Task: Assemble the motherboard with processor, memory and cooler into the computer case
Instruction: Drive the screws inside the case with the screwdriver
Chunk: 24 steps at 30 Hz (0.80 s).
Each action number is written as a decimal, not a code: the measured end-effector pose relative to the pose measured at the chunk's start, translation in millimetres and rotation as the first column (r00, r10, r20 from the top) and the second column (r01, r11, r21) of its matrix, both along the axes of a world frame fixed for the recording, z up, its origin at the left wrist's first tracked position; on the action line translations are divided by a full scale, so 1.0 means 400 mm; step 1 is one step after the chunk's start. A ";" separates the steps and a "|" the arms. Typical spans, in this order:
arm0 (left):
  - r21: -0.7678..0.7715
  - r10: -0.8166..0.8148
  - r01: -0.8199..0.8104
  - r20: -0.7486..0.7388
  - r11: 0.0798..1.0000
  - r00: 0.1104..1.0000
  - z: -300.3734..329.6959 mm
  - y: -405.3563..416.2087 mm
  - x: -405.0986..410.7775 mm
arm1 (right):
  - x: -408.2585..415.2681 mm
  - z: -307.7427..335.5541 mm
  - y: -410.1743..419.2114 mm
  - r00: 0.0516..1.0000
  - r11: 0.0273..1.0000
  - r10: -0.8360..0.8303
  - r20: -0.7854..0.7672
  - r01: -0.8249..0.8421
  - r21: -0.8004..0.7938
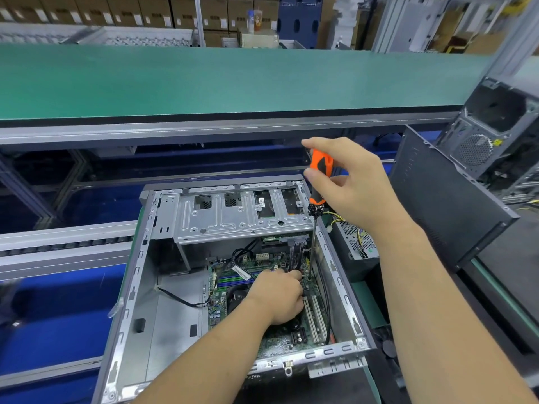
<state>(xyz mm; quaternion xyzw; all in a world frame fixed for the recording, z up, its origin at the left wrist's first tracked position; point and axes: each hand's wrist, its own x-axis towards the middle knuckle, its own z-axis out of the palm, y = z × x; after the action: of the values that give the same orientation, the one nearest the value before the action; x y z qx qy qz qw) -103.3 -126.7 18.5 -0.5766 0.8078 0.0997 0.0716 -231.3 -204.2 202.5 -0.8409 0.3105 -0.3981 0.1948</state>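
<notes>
Right hand (354, 182): fingers curled round orange screwdriver (320, 176) handle, shaft upright.
Tip: on motherboard (280, 342) near right edge; screw too small to tell.
Left hand (278, 295): fingers curled on board beside tip; hold unclear.
Motherboard: flat inside open computer case (140, 287).
Advice: keep shaft vertical, press lightly, steady board.

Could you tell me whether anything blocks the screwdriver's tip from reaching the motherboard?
Nothing visible does: the screwdriver shaft runs straight down past the drive cage to the motherboard, beside the left hand's fingers.
</notes>
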 end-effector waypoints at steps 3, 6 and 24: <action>-0.002 0.000 0.000 -0.003 1.000 1.000 -0.001 0.000 0.000 | 0.001 0.002 -0.002 1.000 1.000 -0.009 -0.024 0.009 0.007; -0.006 0.000 0.000 -0.003 1.000 1.000 -0.003 0.000 0.000 | 0.005 0.008 -0.002 0.999 1.000 -0.029 -0.046 0.028 -0.014; -0.011 0.012 -0.012 -0.017 1.000 1.000 -0.003 0.002 -0.003 | 0.013 0.006 -0.004 0.999 0.999 -0.045 -0.021 0.044 -0.028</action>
<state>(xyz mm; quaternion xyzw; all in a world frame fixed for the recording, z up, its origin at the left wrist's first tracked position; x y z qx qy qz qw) -104.3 -125.9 17.3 -0.5808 0.8055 0.1006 0.0608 -226.0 -205.7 205.1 -0.8406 0.3257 -0.3976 0.1707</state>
